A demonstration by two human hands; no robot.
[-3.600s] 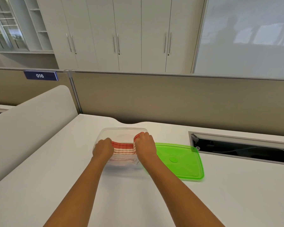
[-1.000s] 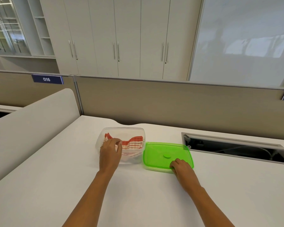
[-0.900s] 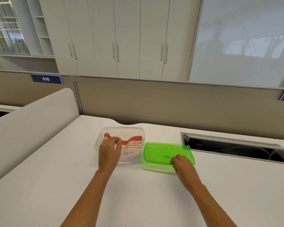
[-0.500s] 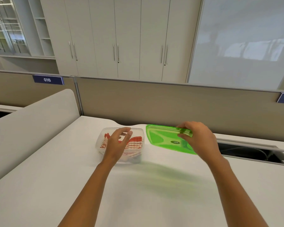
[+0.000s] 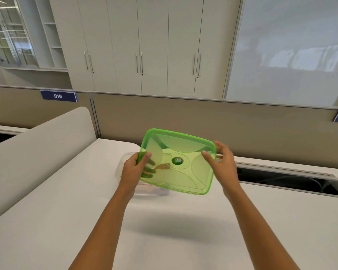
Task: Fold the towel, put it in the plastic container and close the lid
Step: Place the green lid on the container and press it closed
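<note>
Both hands hold the translucent green lid (image 5: 180,162) tilted in the air, the left hand (image 5: 133,170) gripping its left edge and the right hand (image 5: 222,164) its right edge. Beneath it, the clear plastic container (image 5: 123,164) sits near the desk's (image 5: 47,221) back edge; the towel (image 5: 152,185) inside is mostly hidden, probably just red stripes showing.

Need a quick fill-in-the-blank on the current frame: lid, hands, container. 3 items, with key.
1. The lid held in the air is translucent and coloured ____.
2. The lid is gripped by ____ hands: the left hand on one edge, the right hand on the opposite edge.
3. The clear container sits on the white ____, partly hidden behind the lid.

Missing words: green; both; desk
</note>
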